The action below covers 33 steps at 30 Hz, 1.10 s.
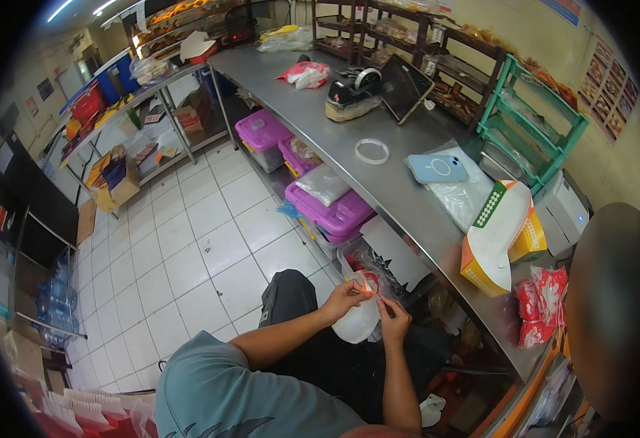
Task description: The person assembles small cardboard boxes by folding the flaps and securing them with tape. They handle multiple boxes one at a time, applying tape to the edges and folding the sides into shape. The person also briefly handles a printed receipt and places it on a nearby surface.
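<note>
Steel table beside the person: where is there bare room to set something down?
Bare table lies between the white ring, dark screen and blue phone. Crowded: the right end, with folded carton, printer and red-and-white bundle.

The left grip (348, 298) and right grip (394, 321), with the white bag (356, 323) between them, are just left of the tabletop (400, 201); a reach over its edge could pass across bare metal between the whitish ring (372, 161) and the blue phone (437, 168). Nearer the person, a white-and-orange carton (494, 237) and red bundle (542, 310) crowd the edge; farther back stand the tablet (405, 87) and green rack (508, 91). Below, purple-lidded bins (334, 213) hinder passage, while open tiled floor (181, 255) lies leftward
</note>
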Motion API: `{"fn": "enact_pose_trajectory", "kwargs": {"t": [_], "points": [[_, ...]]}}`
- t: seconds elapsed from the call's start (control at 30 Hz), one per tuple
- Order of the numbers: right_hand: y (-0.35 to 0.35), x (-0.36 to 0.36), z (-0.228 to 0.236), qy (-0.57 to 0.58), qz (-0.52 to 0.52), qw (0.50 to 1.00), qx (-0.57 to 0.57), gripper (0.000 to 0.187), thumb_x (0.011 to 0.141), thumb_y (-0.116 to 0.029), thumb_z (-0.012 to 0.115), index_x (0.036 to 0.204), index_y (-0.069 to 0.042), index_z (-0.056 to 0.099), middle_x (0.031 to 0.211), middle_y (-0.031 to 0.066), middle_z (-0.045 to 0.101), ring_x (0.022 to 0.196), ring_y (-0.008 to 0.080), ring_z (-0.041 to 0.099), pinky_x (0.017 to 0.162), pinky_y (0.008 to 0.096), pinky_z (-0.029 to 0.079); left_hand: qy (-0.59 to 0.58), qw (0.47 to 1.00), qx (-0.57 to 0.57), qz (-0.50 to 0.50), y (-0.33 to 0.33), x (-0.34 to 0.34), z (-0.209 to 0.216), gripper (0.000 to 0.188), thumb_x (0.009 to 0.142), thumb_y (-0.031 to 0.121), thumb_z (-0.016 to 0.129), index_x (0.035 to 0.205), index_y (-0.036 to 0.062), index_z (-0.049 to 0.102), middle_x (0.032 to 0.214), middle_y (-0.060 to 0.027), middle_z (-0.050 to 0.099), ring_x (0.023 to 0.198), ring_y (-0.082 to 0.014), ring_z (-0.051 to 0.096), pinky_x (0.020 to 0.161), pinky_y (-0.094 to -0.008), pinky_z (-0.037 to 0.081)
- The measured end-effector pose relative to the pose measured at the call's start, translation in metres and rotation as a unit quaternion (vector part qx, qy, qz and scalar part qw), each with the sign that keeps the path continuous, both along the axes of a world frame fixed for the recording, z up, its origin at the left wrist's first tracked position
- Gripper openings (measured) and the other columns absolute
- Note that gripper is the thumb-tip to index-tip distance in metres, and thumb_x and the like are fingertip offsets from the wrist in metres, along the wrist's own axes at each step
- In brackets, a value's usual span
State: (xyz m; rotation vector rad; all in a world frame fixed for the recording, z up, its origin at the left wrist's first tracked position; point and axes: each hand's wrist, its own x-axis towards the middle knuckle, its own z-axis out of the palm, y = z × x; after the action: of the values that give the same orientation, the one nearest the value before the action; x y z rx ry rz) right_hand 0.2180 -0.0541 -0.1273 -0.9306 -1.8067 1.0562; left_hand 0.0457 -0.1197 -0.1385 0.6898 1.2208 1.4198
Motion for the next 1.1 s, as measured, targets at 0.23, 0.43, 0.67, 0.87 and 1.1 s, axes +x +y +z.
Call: {"fn": "enact_pose_trajectory", "kwargs": {"t": [0.23, 0.43, 0.67, 0.87, 1.1], "points": [[0.014, -0.004, -0.032, 0.095, 0.015, 0.968, -0.23, 0.017, 0.089, -0.008, 0.075, 0.103, -0.001, 0.069, 0.102, 0.0095, 0.072, 0.092, 0.0147, 0.069, 0.077, 0.0296, 0.057, -0.074, 0.996, -0.002, 0.053, 0.008, 0.009, -0.006, 0.015, 0.096, 0.015, 0.068, 0.1, 0.0017, 0.064, 0.097, -0.0085, 0.069, 0.086, -0.0149, 0.068, 0.082, -0.0311, 0.058], [0.005, -0.006, 0.007, -0.005, -0.038, 0.999, 0.028, 0.015, 0.084, -0.006, 0.076, 0.097, -0.004, 0.071, 0.104, 0.0102, 0.073, 0.093, 0.0206, 0.071, 0.076, 0.0305, 0.055, -0.238, 0.968, 0.021, 0.071, 0.005, 0.008, -0.001, 0.02, 0.099, 0.018, 0.064, 0.108, 0.0008, 0.061, 0.101, -0.0096, 0.068, 0.09, -0.0169, 0.069, 0.086, -0.0297, 0.058], [0.008, -0.002, 0.014, -0.017, -0.069, 0.992, 0.105, 0.015, 0.083, -0.01, 0.077, 0.096, -0.004, 0.072, 0.095, 0.0115, 0.073, 0.085, 0.0242, 0.071, 0.074, 0.0331, 0.055, -0.121, 0.992, 0.019, 0.016, 0.009, 0.001, 0.014, 0.017, 0.098, 0.014, 0.065, 0.108, 0.0016, 0.06, 0.1, -0.0083, 0.066, 0.091, -0.0161, 0.069, 0.084, -0.0289, 0.058], [0.004, 0.004, -0.016, -0.006, -0.079, 0.995, -0.068, 0.012, 0.086, -0.009, 0.076, 0.089, 0.0, 0.07, 0.085, 0.0092, 0.073, 0.075, 0.013, 0.066, 0.069, 0.0278, 0.051, 0.091, 0.99, 0.093, 0.057, 0.002, 0.009, -0.006, 0.014, 0.093, 0.006, 0.07, 0.102, -0.0026, 0.064, 0.1, -0.0058, 0.067, 0.093, -0.0132, 0.066, 0.085, -0.0284, 0.056], [0.018, 0.004, -0.037, 0.019, -0.113, 0.992, -0.048, 0.013, 0.088, -0.01, 0.075, 0.087, 0.002, 0.07, 0.084, 0.0077, 0.073, 0.074, 0.0098, 0.062, 0.069, 0.0262, 0.05, 0.264, 0.959, 0.072, 0.068, 0.013, 0.019, -0.02, 0.014, 0.091, 0.012, 0.073, 0.096, -0.0015, 0.072, 0.087, -0.0035, 0.07, 0.084, -0.0086, 0.063, 0.076, -0.0274, 0.054]]}}
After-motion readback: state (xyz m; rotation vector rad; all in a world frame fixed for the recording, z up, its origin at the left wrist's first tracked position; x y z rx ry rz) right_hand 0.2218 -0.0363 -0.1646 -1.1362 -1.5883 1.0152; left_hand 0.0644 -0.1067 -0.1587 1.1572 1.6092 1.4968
